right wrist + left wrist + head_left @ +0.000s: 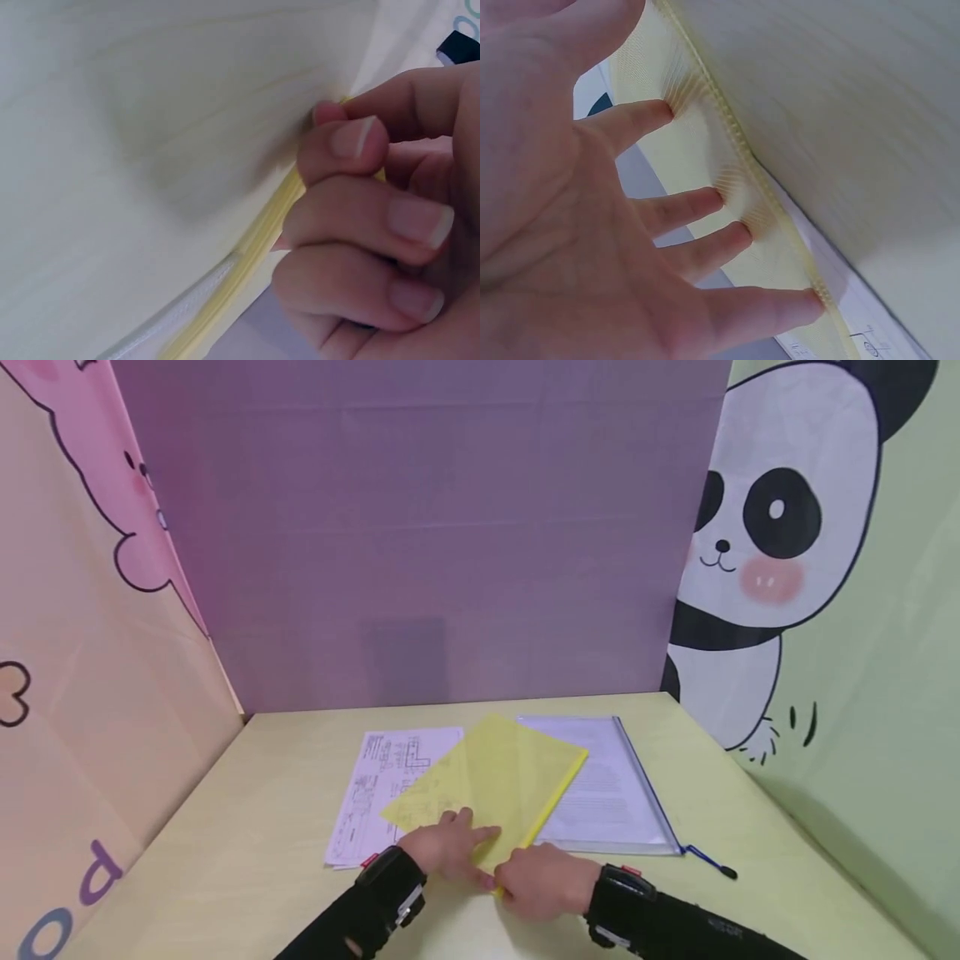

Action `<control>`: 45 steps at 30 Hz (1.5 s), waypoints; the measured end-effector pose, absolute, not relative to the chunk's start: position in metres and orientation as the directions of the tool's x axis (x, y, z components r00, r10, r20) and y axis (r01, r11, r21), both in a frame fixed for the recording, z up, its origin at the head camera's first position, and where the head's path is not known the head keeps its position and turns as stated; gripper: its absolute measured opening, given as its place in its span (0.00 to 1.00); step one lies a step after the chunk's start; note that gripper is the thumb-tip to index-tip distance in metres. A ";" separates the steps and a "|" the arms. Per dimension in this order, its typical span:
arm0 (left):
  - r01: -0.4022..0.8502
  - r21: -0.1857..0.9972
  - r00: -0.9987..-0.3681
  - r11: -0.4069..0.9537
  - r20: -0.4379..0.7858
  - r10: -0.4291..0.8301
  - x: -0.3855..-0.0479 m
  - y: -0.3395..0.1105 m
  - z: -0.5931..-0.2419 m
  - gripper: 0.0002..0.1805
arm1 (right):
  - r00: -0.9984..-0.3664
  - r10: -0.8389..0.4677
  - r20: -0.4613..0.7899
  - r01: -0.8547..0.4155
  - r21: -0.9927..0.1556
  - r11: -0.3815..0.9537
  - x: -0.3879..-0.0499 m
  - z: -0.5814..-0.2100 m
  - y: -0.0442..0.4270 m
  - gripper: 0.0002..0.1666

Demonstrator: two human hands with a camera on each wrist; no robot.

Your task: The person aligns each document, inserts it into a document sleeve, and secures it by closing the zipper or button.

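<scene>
A translucent yellow file pouch (pixel 510 768) lies askew in the middle of the table, with a thicker yellow strip along its right edge. My left hand (pixel 448 847) rests on its near part. In the left wrist view the spread fingertips (pixel 739 232) press into its fine mesh surface. With curled fingers, my right hand (pixel 546 883) pinches the near corner, at the end of the yellow strip (pixel 251 259). What sits between thumb and forefinger there is hidden.
Printed sheets with line drawings (pixel 367 793) lie partly beneath the pouch on the left. A clear pouch (pixel 615 802) with a dark blue edge lies to the right, partly covered, its blue cord (pixel 705 857) trailing onto the table (pixel 750 827). A purple panel (pixel 450 527) stands behind.
</scene>
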State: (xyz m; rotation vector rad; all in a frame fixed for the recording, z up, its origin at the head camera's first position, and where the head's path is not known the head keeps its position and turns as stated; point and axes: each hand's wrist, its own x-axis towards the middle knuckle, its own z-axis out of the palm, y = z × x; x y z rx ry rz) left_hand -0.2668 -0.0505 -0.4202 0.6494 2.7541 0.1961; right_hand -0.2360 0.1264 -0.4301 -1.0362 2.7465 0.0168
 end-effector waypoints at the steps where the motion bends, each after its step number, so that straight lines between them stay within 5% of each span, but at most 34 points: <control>1: 0.410 0.199 -0.852 0.890 -0.263 0.452 -0.267 -0.050 -0.420 0.44 | -0.731 -0.654 -0.195 -0.656 -0.061 0.752 -0.236 -0.430 0.127 0.06; 12: 0.414 0.185 -0.858 0.891 -0.247 0.450 -0.266 -0.049 -0.421 0.43 | -0.713 -0.687 -0.140 -0.691 -0.025 0.723 -0.243 -0.430 0.135 0.15; 24: 0.394 0.166 -0.866 0.904 -0.264 0.425 -0.269 -0.047 -0.424 0.43 | -0.778 -0.622 -0.090 -0.618 -0.068 0.783 -0.262 -0.431 0.155 0.13; 45: 0.399 0.182 -0.861 0.899 -0.263 0.436 -0.268 -0.048 -0.422 0.42 | -0.763 -0.641 -0.086 -0.630 -0.123 0.767 -0.269 -0.432 0.159 0.16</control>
